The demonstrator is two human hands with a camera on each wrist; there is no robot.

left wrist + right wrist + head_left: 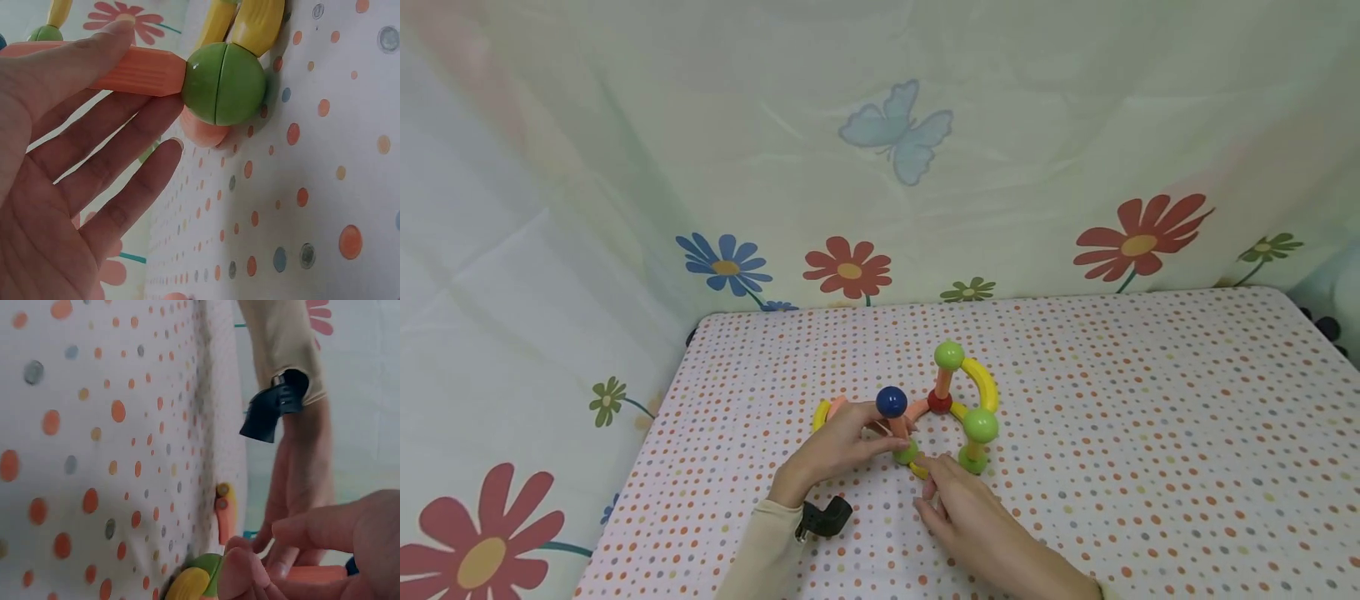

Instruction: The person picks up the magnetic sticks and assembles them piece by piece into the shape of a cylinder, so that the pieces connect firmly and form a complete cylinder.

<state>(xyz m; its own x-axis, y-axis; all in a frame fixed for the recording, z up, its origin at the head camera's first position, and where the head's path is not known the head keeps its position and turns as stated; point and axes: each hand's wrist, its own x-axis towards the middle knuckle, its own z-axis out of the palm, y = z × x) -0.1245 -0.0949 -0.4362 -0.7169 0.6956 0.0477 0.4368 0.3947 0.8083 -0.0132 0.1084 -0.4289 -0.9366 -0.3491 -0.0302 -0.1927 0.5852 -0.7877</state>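
Observation:
My left hand (842, 442) pinches an orange toy rod (144, 69) between thumb and fingers. A dark blue ball (892, 402) caps the rod, and its lower end meets a green ball (224, 83) on the table. From that green ball a yellow curved piece (259, 24) runs off. My right hand (966, 512) is close to this curved piece, fingertips at or near it and thumb held apart; whether they touch is unclear. The joined ring also has a red ball (940, 402), light green balls (981, 425) on upright rods, and a yellow arc (982, 385).
Loose yellow and orange pieces (225, 512) lie left of the ring, partly behind my left hand in the head view. A black wrist device (826, 517) sits at my left cuff. The dotted tablecloth (1150, 433) reaches a flowered curtain (1022, 167) at the back.

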